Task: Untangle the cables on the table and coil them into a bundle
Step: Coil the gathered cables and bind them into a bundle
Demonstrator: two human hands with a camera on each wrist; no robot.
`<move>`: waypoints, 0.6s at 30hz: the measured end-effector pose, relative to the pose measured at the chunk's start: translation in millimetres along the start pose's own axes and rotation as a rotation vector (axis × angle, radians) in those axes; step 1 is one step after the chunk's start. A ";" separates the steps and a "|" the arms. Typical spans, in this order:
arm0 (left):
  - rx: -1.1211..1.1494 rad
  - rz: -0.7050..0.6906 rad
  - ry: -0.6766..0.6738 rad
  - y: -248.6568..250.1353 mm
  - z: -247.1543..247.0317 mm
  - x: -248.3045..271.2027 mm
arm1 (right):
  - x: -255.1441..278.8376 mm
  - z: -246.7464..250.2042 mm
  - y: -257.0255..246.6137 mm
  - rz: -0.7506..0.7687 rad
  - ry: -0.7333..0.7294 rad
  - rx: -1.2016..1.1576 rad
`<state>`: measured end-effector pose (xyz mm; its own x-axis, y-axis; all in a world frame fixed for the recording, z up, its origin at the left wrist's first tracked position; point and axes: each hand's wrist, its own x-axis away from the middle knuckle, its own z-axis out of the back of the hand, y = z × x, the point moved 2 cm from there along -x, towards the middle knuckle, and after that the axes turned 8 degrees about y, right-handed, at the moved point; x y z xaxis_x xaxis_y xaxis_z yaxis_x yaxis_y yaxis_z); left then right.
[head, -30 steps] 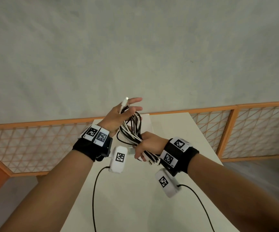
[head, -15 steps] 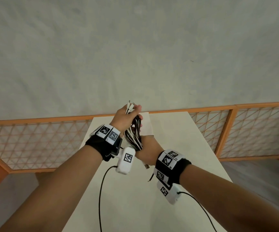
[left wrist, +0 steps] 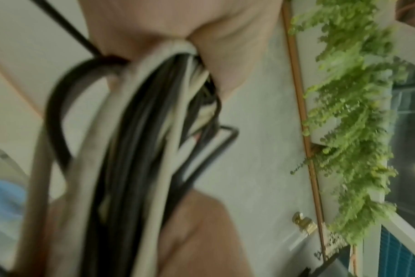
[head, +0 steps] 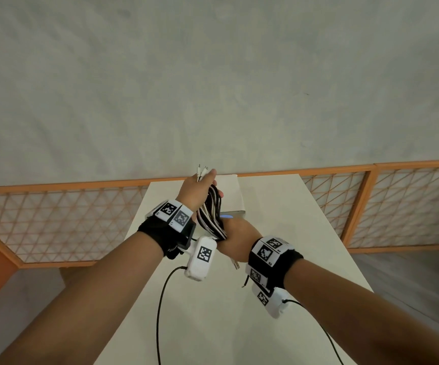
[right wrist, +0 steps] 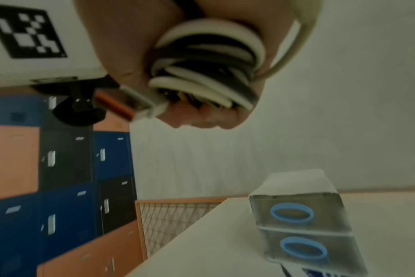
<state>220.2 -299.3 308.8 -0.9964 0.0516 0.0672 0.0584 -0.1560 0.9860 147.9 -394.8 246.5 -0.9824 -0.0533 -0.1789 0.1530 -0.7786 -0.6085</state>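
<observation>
A bundle of black and white cables (head: 211,216) hangs in the air above the white table (head: 213,312), folded into long loops. My left hand (head: 200,186) grips its upper end, and two white plugs (head: 202,169) stick up past the fingers. My right hand (head: 235,237) is curled round the lower end of the loops; the right wrist view shows the cable bundle (right wrist: 206,63) packed inside that fist. In the left wrist view the cables (left wrist: 130,150) run blurred from my left palm down to the right hand. A USB plug (head: 235,265) dangles below the right hand.
A clear box (head: 235,206) with blue rings stands on the table just behind the hands; the same box (right wrist: 301,221) is seen from the right wrist. An orange lattice railing (head: 371,206) runs behind and beside the table. Blue, black and orange lockers (right wrist: 59,178) stand to one side.
My left fingers have closed on the top of the bundle, and both hands have come closer together, drawing the loops tighter. The right hand has turned further round the lower end.
</observation>
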 end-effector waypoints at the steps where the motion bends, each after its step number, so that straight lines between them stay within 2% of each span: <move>1: 0.011 0.033 -0.036 -1.0 1.8 -1.3 | 1.0 3.1 0.6 -0.039 0.003 -0.074; 2: 0.005 0.060 -0.070 -2.0 4.5 -3.8 | 1.6 5.7 2.8 -0.092 0.002 -0.150; 4: -0.039 0.030 -0.031 -4.7 11.2 -4.9 | 1.9 6.4 8.4 -0.232 0.013 -0.291; 6: 0.078 -0.027 0.115 -9.7 20.5 -3.5 | 1.0 5.1 16.2 -0.336 0.062 -0.442; 8: 0.203 0.008 0.220 -19.7 27.3 4.2 | -3.5 2.7 25.4 -0.420 0.134 -0.542; 9: 0.198 0.062 0.181 -27.2 25.5 12.9 | -5.6 1.2 29.5 -0.458 0.156 -0.578; 11: 0.031 0.147 -0.054 -38.9 12.4 33.8 | -8.6 -0.3 30.2 -0.510 0.165 -0.642; 13: -0.174 0.165 -0.306 -46.6 -4.4 49.9 | -7.6 -3.7 22.1 -0.447 0.123 -0.573; 14: -0.199 0.145 -0.334 -49.8 -10.7 51.5 | -8.2 -8.6 19.9 -0.373 0.108 -0.501; 16: -0.158 0.176 -0.247 -63.0 -18.9 37.9 | -8.3 -21.5 14.0 -0.237 0.065 -0.383; 18: -0.151 0.224 -0.145 -69.9 -20.2 27.4 | -8.6 -30.1 13.4 -0.185 0.044 -0.246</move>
<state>187.5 -306.9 238.7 -0.9400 0.1376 0.3121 0.2550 -0.3240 0.9110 161.7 -386.0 216.7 -0.9912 0.1066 -0.0782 -0.0010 -0.5974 -0.8019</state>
